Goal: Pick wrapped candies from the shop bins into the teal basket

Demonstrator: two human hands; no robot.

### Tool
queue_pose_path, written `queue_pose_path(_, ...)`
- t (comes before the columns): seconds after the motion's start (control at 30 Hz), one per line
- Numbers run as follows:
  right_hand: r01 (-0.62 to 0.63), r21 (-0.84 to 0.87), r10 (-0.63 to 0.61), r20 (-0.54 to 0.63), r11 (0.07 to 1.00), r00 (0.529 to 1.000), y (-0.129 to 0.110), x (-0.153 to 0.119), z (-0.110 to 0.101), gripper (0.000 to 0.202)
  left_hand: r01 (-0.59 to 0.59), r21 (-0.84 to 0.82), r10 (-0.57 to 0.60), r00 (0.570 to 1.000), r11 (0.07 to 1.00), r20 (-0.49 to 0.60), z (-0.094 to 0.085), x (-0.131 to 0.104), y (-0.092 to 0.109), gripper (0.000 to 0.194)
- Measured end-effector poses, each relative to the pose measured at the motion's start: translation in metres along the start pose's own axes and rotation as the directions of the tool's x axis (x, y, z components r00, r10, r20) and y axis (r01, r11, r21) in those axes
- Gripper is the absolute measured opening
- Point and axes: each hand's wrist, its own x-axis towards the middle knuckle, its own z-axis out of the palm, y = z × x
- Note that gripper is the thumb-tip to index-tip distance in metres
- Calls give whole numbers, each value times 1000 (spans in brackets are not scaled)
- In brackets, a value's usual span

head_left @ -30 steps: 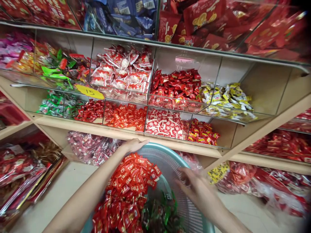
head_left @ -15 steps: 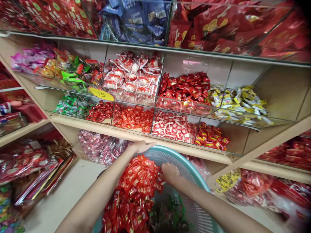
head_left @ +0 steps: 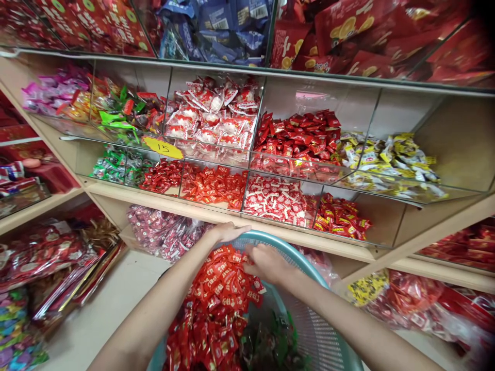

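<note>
A teal plastic basket [head_left: 323, 273] stands below the shelves in front of me. My left hand [head_left: 229, 233] grips its far rim. Inside, red wrapped candies [head_left: 222, 281] are heaped on the left. Dark candies with green wrapper ends [head_left: 274, 337] lie lower, at the right. My right hand [head_left: 266, 264] is inside the basket at the right edge of the red heap, just under the rim. Its fingers are curled beside the top candies, and whatever is in them is hidden.
A wooden shelf edge [head_left: 301, 238] runs just beyond the basket. Clear dividers above it separate candies, including red-and-white ones [head_left: 274, 200] and yellow-and-white ones [head_left: 402, 157]. A yellow price tag [head_left: 162, 148] reads 15. Bagged goods [head_left: 50, 255] lie on the floor at left.
My right hand has moved up and slightly left, over the top of the red heap. The left hand stays on the rim. The view has shifted slightly.
</note>
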Motion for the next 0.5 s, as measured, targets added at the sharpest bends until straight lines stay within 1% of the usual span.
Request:
queue_pose_path(0.07, 169, -21, -169, -11, 985, 986, -15, 6, -7, 24, -13, 16, 13, 1000, 1000, 4, 0, 0, 0, 85)
queue_pose_path(0.1, 231, -42, -232, -22, 972, 972, -23, 10, -8, 23, -20, 23, 20, 1000, 1000, 4, 0, -1, -1, 85)
queue_pose_path(0.2, 322, -106, -328, -46, 941, 944, -42, 21, -6, 22, -15, 26, 15, 1000, 1000, -10, 0, -3, -1, 85)
queue_pose_path(0.27, 339, -107, -347, -59, 935, 936, -44, 25, -5, 25, -2, 29, 2, 1000, 1000, -12, 0, -4, -1, 85)
queue_pose_path(0.33, 312, -71, -317, -86, 948, 945, -35, 24, -5, 29, -2, 37, 3, 1000, 999, -9, 0, -5, 0, 86)
queue_pose_path(0.37, 272, -44, -275, -96, 961, 957, -28, 21, -5, 30, -6, 41, 6, 1000, 999, -11, 0, -6, 1, 87)
queue_pose_path(0.43, 129, 0, -129, -77, 992, 989, -10, 14, -2, 29, -13, 42, 13, 1000, 999, -12, -1, -6, 2, 87)
queue_pose_path(0.47, 40, 8, -39, -39, 999, 998, -2, 9, 1, 28, -15, 40, 16, 1000, 999, -12, -1, -6, 2, 87)
queue_pose_path(0.5, -49, 4, 49, 14, 999, 999, 6, 4, 6, 27, -14, 36, 14, 1000, 999, -11, -1, -6, 3, 87)
